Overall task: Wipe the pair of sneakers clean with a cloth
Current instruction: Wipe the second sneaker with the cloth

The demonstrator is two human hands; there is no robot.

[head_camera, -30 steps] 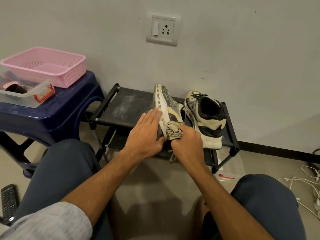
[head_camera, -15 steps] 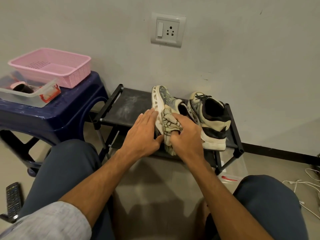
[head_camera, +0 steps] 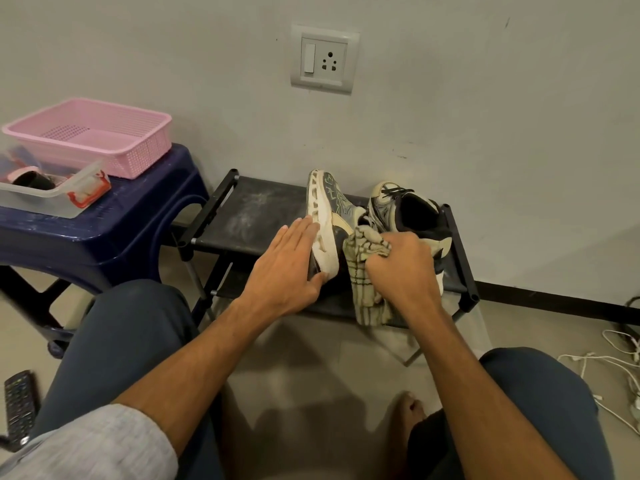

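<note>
Grip's tight: right hand (head_camera: 398, 268) bunched round cloth (head_camera: 365, 271) vs side of tipped sneaker (head_camera: 329, 216) on rack (head_camera: 249, 209), left hand (head_camera: 287, 268) flat bracing its sole, 2nd sneaker (head_camera: 405, 213) upright beside, so best short firm strokes w/ steady brace.

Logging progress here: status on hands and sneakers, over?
Left hand flat against tipped sneaker. Right hand grips cloth on its upper. Second sneaker upright beside. Nothing blocking.

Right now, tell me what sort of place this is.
Most likely a room in a home, beside a wall: a low shoe rack holding sneakers, a plastic stool with a pink basket on it, and a TV remote on the floor.
</note>
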